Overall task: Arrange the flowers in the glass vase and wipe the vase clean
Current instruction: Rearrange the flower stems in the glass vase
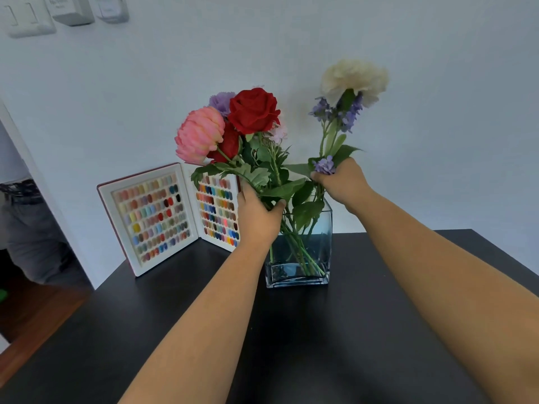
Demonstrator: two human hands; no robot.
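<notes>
Your left hand (256,217) is wrapped round the main bunch (233,132) just above the vase (300,275) rim, fingers curled on the stems. Your right hand (339,182) pinches the white bloom (354,80) & lilac sprigs (350,112) at their stems, held up and to the right of the vase mouth. The vase sits mid-table (379,330), stems already reaching its base.

Step in hand, I'd say: seating the two groups. Lower the right-hand stems straight down into the free right side; don't drag leaves across the rim. Keep the left bunch steady so the vase doesn't tip, and let go only once the stems rest on the bottom. Wiping comes after; no cloth in view.

Materials: vase is clear square glass w/ thick base, blue tint, smooth & likely slippery. Blooms look fabric: red rose velvety, pink one tightly layered, white one ruffled. Stems thin, green, prob. plastic. Table matt black. Behind, an open swatch book (151,217) of glossy colour chips.
</notes>
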